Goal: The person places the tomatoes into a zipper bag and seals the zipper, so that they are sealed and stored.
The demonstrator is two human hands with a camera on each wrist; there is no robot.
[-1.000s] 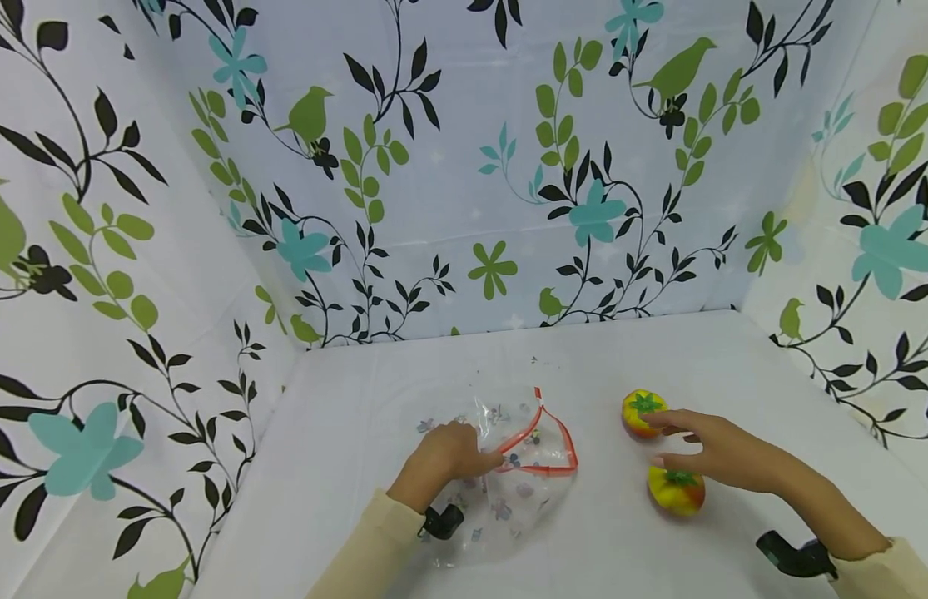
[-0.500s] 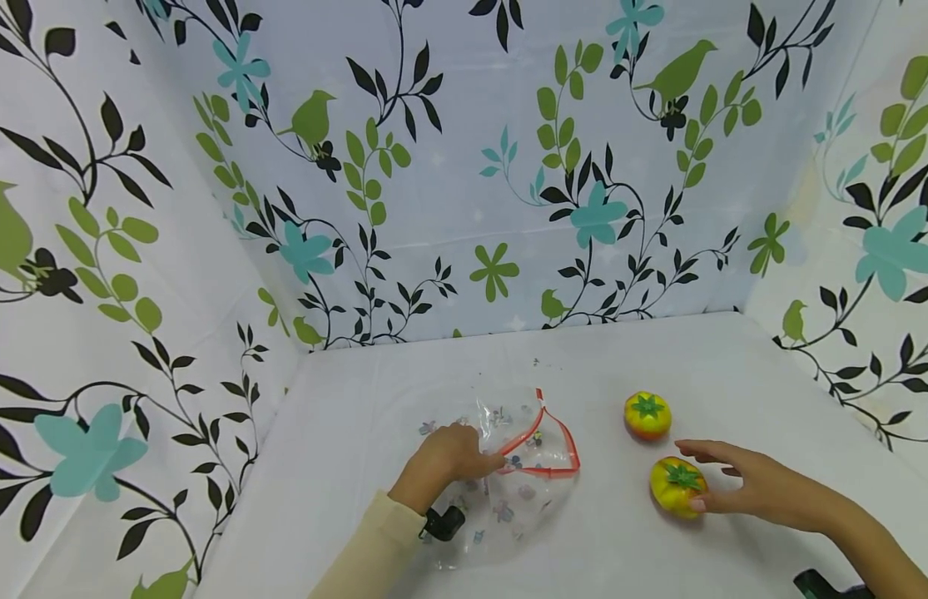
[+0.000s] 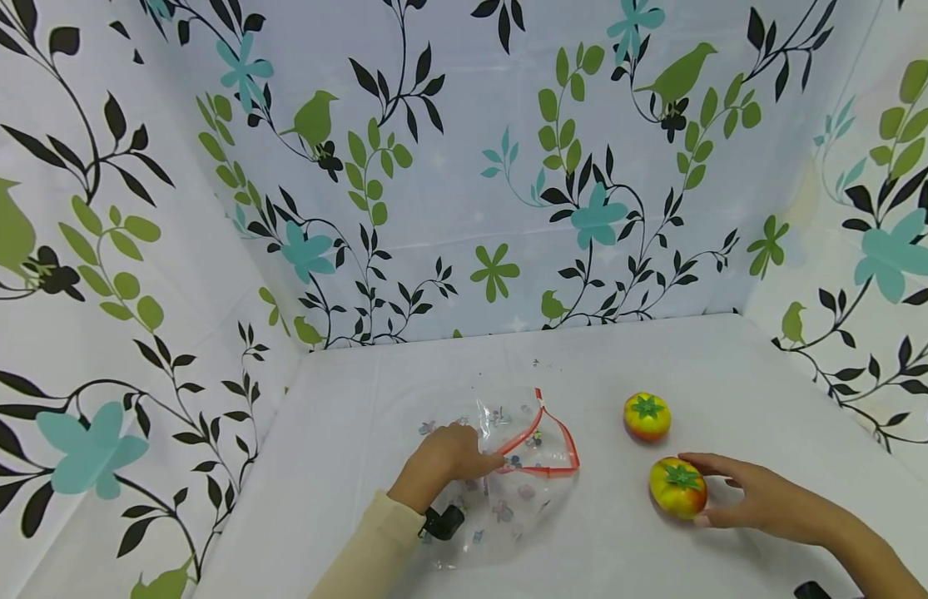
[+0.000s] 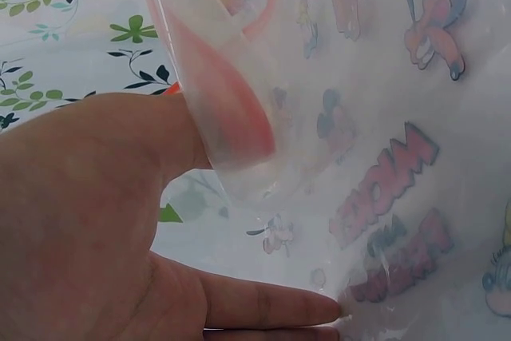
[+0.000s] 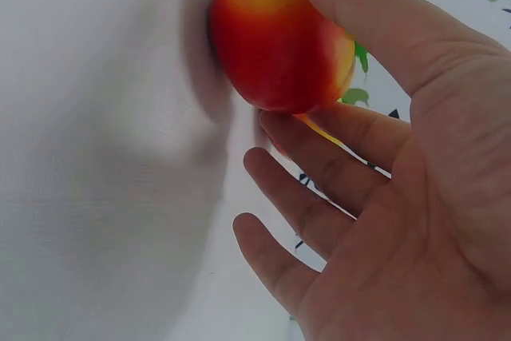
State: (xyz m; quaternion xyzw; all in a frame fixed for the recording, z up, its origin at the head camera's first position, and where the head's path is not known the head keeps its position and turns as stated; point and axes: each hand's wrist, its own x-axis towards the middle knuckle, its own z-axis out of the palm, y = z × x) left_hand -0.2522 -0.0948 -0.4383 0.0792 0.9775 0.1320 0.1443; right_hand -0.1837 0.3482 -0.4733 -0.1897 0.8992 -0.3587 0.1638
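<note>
A clear plastic zip bag (image 3: pixel 508 520) with red edging and printed cartoon figures lies on the white table. My left hand (image 3: pixel 447 453) holds it by its mouth, the thumb at the red strip; in the left wrist view the bag (image 4: pixel 383 197) hides the thumb's tip. To the right, a yellow-red toy tomato (image 3: pixel 675 487) with a green leafy top rests on the table. My right hand (image 3: pixel 766 499) has its thumb and forefinger on opposite sides of this tomato. The right wrist view shows the thumb against the red fruit (image 5: pixel 275 45), other fingers spread.
A second toy tomato (image 3: pixel 647 418) sits just behind the first. White cloth with leaf, bird and flower prints (image 3: pixel 449 166) walls the table (image 3: pixel 359 391) at the back and both sides.
My right hand has drawn back from between the two toy tomatoes and come round the nearer one, thumb and forefinger closing in on it. The left hand and bag stay put.
</note>
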